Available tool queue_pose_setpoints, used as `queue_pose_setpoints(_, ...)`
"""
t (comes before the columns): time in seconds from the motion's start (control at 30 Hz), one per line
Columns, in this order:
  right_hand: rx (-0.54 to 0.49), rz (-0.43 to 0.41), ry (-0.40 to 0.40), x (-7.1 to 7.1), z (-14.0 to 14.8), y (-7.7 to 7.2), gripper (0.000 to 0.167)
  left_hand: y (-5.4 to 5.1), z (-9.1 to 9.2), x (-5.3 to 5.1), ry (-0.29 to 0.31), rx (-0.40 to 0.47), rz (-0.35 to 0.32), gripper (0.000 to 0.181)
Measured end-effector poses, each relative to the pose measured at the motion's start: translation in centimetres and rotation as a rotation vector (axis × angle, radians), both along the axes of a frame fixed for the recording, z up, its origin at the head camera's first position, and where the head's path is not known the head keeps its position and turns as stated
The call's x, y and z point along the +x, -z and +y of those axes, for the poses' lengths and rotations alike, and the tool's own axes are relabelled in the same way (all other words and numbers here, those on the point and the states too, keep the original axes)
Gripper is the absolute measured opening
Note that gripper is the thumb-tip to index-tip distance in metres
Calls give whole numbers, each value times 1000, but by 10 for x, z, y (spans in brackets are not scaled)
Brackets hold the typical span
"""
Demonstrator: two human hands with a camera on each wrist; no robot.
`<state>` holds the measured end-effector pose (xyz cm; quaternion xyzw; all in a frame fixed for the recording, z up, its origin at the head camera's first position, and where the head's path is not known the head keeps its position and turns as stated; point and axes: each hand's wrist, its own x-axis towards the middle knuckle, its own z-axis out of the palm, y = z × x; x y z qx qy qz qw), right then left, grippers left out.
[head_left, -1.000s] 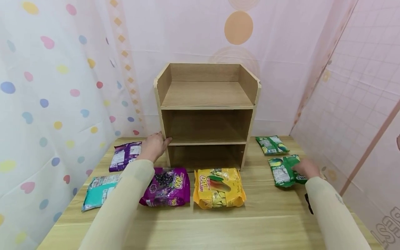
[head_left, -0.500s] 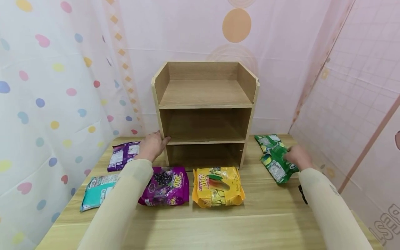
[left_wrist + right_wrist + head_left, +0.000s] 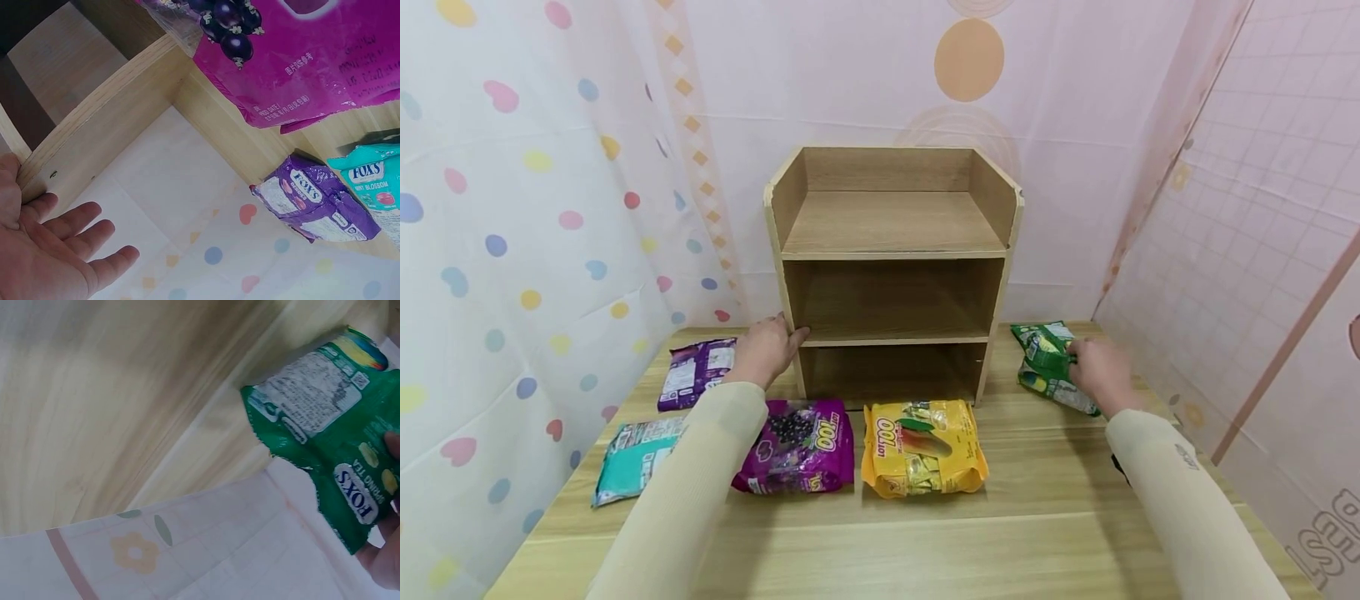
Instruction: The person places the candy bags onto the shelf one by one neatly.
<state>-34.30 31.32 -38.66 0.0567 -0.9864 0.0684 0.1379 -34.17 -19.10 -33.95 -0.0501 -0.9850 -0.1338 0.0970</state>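
My left hand holds the left side panel of a wooden shelf, thumb on the inner side and index finger outside. In the left wrist view its other fingers spread loosely. My right hand, slightly blurred, pinches a green Fox's candy bag at the shelf's right. The held bag is tilted up, and its lower part is near or on the table. Behind it lies a second green candy bag, partly covered by the held one.
A purple Lot 100 candy bag and a yellow one stand before the shelf. Left of it lie a purple Fox's bag and a teal one. Patterned curtains enclose the table.
My right hand has taken the nearer green candy bag and moved it back and left, over the farther one. My left hand stays on the shelf panel.
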Motion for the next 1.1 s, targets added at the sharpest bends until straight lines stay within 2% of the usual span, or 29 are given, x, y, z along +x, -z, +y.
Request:
queue_pose_setpoints(0.23,13,33,-65,5,1,3,23,-1,1,2,-1,12,6,57)
queue_pose_setpoints(0.37,46,90,-153,8,3,8,18,0,1,2,3,13,22,54)
queue_pose_setpoints(0.5,124,122,-248,12,8,19,18,0,0,1,2,15,26,53)
queue_pose_setpoints(0.73,199,107,-370,19,11,44,21,-1,-1,1,-2,18,10,53)
queue_pose_setpoints(0.83,226,91,-395,20,12,54,22,0,-2,1,-4,22,3,54)
queue_pose_setpoints(0.93,235,42,-416,22,12,61,18,-1,-2,1,-4,24,1,54)
queue_pose_setpoints(1.03,197,-17,-413,23,13,64,9,-1,-2,2,-5,27,0,54)
queue_pose_setpoints(1.1,144,-43,-381,22,13,63,6,-1,-2,2,-8,27,-1,54)
